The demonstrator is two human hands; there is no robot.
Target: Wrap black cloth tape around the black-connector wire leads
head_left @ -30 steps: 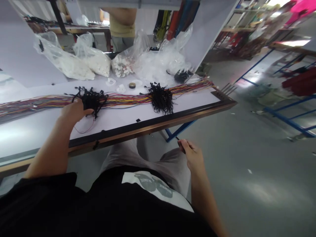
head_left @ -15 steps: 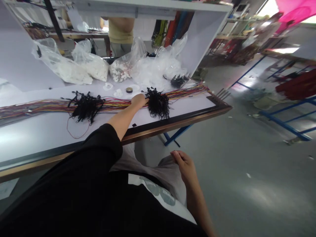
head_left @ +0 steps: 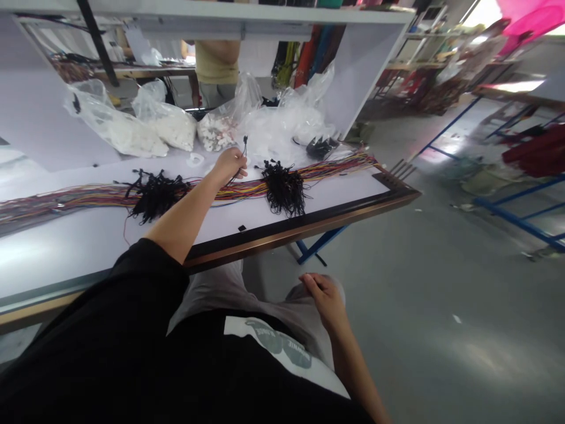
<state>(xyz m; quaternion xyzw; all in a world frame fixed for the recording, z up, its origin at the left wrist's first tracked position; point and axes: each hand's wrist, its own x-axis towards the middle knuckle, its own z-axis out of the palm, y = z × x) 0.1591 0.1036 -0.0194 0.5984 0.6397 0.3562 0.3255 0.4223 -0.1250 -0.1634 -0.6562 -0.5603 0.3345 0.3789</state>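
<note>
My left hand is closed on a thin black cable tie-like cord, whose small dark end sticks up above the fingers. It is over a long bundle of red, yellow and dark wires lying along the table. To its right, a heap of black looped cords lies on the wires; a second black heap is to its left, partly behind my forearm. My right hand rests over my lap, fingers curled together; whatever is between them, if anything, is too small to name.
Clear plastic bags with white parts stand along the back of the table. A black bundle in plastic lies at the back right. Across the partition a person stands. Metal prongs stick out at the right corner.
My left hand has moved left and up from the right black heap, and a black cord now shows in its fingers. My right hand has hardly moved.
</note>
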